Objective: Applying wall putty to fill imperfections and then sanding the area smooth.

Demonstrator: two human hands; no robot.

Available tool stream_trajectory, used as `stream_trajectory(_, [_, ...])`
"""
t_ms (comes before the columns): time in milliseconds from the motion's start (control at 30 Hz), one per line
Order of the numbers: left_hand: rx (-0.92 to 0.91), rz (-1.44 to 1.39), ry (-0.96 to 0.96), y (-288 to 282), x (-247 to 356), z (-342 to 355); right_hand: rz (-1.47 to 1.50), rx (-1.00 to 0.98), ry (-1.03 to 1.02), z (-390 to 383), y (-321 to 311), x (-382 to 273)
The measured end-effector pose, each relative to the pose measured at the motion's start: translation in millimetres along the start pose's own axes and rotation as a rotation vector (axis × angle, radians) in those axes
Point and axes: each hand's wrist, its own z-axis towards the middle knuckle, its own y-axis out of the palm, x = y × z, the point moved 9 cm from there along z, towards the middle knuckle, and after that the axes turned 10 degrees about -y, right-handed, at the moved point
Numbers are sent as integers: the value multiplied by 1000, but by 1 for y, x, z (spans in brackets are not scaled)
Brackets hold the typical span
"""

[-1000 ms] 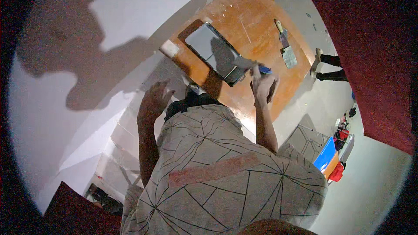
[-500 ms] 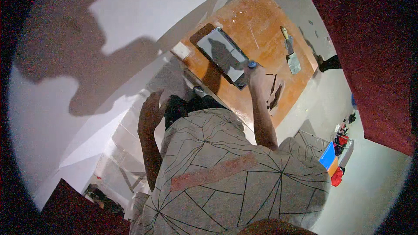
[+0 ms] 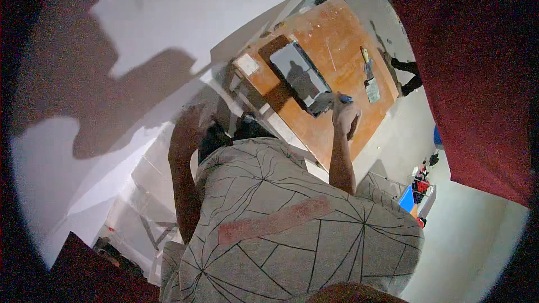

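Note:
My right hand (image 3: 346,116) is closed around a blue-handled tool whose grey blade (image 3: 321,102) looks like a putty knife's. It is over the near end of a long dark tray (image 3: 307,55). Pale, smooth material (image 3: 285,59) fills much of this tray, with a shadow across it. The tray lies on an orange-brown wooden tabletop (image 3: 314,28). Low on the left, beside my legs, my left hand (image 3: 196,116) hangs in shadow, somewhat blurred. Its fingers look loosely apart, with nothing visible in them.
Toward the table's right edge lies a wide-bladed scraper (image 3: 372,91) with a pale yellow handle. A whitish square (image 3: 246,64) sits at the left corner. A pale wall (image 3: 163,17) rises at left. Another person's dark-clad legs (image 3: 407,76) show beyond the table. A rack holding coloured things (image 3: 412,196) stands right.
My right hand has moved right and slightly nearer, and more of the blade now shows. My left hand has shifted a little left and up. The view has shifted slightly.

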Motion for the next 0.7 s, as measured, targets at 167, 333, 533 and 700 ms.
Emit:
stream_trajectory(167, [-73, 47, -22, -23, -13, 2, 393, 247, -38, -17, -48, -67])
stream_trajectory(333, [-19, -14, -173, -41, -45, -10, 1347, 543, 420, -30, -21, -63])
stream_trajectory(533, [-77, -9, -165, -24, -58, -21, 2362, 328, 443, -17, 25, -115])
stream_trajectory(700, [-87, -158, -184, -40, -54, -43, 2338, 258, 331, -12, 12, -205])
